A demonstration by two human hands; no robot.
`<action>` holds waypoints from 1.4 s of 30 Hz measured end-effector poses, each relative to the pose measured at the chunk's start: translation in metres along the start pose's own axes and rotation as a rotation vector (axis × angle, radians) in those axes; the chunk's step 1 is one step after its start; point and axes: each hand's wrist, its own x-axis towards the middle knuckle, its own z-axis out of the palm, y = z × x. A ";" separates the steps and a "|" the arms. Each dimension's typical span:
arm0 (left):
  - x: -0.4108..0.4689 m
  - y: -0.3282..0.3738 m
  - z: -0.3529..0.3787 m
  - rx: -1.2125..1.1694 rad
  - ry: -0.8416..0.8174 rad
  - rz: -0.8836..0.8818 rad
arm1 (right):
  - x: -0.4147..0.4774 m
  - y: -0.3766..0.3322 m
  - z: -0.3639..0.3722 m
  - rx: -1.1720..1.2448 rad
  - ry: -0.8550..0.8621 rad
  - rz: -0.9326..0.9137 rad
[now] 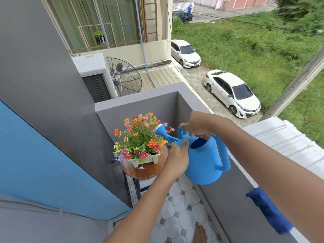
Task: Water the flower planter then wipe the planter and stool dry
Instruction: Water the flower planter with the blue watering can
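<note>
One wide-angle camera, worn on the head, looks forward and steeply down over a balcony corner [138, 109]; the stool [149, 171] and planter [147, 160] lie near, left of centre; the arms [140, 207] enter from the bottom edge.

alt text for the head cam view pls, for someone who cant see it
Two hands hold a blue watering can with its spout over colourful flowers in a white planter on a round wooden stool: the right hand grips the top handle, the left hand holds the body by the spout. A blue cloth lies over the balcony wall.
</note>
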 end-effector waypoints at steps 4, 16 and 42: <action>0.008 0.001 -0.006 -0.037 -0.020 -0.008 | 0.006 -0.005 -0.003 0.004 0.024 -0.035; 0.015 -0.019 -0.032 0.021 0.083 0.007 | 0.019 -0.027 0.006 0.108 -0.011 -0.126; 0.087 -0.006 0.059 0.084 0.084 0.210 | 0.036 0.118 0.037 0.949 0.149 0.012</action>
